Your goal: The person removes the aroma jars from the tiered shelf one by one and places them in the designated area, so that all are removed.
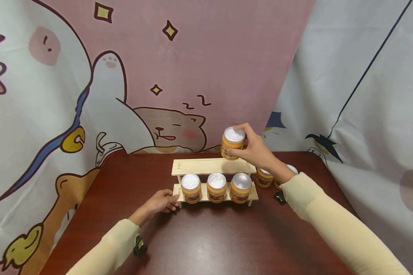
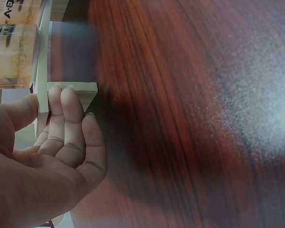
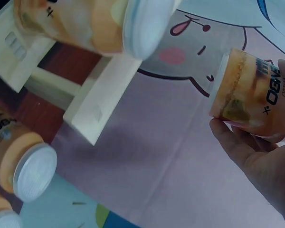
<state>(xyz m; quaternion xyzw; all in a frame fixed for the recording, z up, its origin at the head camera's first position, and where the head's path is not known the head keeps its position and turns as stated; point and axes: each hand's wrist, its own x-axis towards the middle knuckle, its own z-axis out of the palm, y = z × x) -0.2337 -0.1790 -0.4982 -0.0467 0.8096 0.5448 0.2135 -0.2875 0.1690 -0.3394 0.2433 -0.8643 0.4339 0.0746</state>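
My right hand grips an orange-labelled jar with a silvery-white lid, thumb on the near side and fingers behind. It holds the jar upright above the right part of the top tier of a two-tier wooden rack. In the right wrist view the same held jar is seen sideways, apart from the rack. At the rack's left end my left hand pinches the lower plank; the left wrist view shows its thumb above the board and fingers below. Three similar jars stand in a row on the lower tier.
Two more jars stand on the dark red-brown table right of the rack, partly behind my right forearm. A cartoon-printed cloth hangs close behind the table and along its sides.
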